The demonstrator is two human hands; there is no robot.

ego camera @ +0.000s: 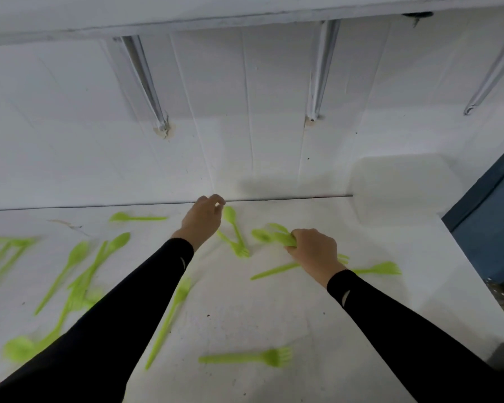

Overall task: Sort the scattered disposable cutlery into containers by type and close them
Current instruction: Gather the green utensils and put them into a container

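Lime-green plastic cutlery lies scattered over a white table [245, 315]. My right hand [314, 253] grips a small bunch of green spoons [271, 235] just above the table at centre right. My left hand [202, 218] hovers with curled fingers near the table's far edge, right beside a spoon [230, 215]; whether it pinches anything I cannot tell. A fork [269, 357] lies near the front. A knife [274, 270] and another fork [384, 268] lie by my right wrist. More spoons, forks and knives [79, 274] are spread on the left.
A translucent white container [402, 190] stands at the table's far right corner against the white wall. A dark blue panel [492, 234] rises beyond the right edge. Metal brackets run down the wall behind the table.
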